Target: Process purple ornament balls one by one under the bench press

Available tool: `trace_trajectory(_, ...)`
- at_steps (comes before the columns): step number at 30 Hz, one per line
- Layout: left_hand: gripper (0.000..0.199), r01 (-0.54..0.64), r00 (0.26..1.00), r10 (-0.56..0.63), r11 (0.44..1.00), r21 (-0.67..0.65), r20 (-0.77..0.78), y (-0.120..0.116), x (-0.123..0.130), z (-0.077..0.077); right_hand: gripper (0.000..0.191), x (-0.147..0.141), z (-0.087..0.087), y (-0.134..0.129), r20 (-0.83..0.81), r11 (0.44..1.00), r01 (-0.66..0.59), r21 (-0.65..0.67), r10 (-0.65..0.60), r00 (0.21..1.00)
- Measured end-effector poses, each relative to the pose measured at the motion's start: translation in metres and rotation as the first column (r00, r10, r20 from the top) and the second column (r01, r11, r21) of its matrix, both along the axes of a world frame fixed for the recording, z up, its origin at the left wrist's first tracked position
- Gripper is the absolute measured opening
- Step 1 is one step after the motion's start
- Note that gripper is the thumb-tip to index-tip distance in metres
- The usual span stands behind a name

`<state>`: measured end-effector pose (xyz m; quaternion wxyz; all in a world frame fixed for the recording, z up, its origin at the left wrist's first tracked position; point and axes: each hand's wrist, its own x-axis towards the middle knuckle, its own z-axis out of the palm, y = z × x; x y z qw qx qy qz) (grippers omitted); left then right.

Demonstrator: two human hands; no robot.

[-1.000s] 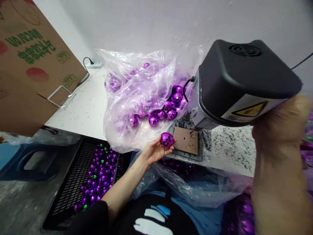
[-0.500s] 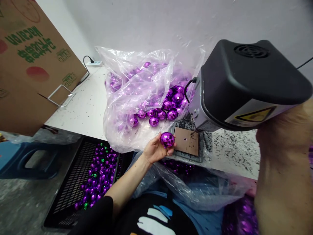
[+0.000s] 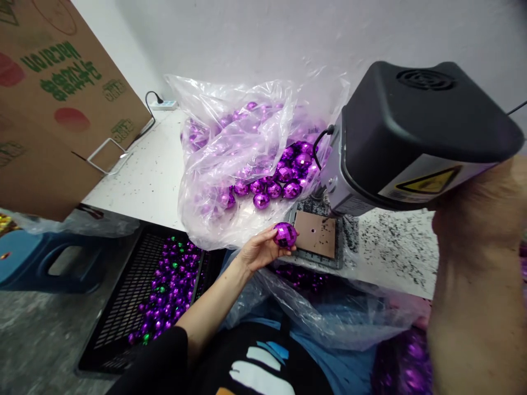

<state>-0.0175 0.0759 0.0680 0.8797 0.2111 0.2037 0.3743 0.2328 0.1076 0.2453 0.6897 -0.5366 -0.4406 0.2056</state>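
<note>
while left hand point(image 3: 259, 252) held purple ball point(image 3: 285, 235), holding seemed the step
brown board point(image 3: 305, 241) just rightward; right hand point(image 3: 480, 206): grip unclear; steadiness seemed needed next

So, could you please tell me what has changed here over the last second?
Very little: the black machine appears slightly further right in view, perhaps only from head movement. Nothing was visibly taken hold of or let go. The left hand still holds the purple ball beside the brown plate; the right hand stays at the machine, partly hidden by it.
</note>
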Motion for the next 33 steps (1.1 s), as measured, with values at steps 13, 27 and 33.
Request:
trace_trajectory(13, 0.05, 0.057, 0.995, -0.063, 0.995, -0.079, -0.079, 0.018, 0.014, -0.004, 0.062, 0.005, -0.001, 0.0, 0.05, 1.0, -0.007, -0.019, 0.008, 0.999)
trace_trajectory(27, 0.065, -0.103, 0.933, 0.145, 0.985, 0.14, -0.33, 0.011, 0.009, 0.017, 0.054, 0.006, -0.001, -0.001, 0.028, 1.0, -0.016, -0.022, 0.017, 0.999)
trace_trajectory(33, 0.069, -0.1, 0.817, 0.313, 0.904, 0.416, -0.484, 0.009, 0.01, 0.018, 0.056, 0.007, -0.003, 0.001, 0.023, 1.0, -0.006, -0.019, 0.006, 1.0)
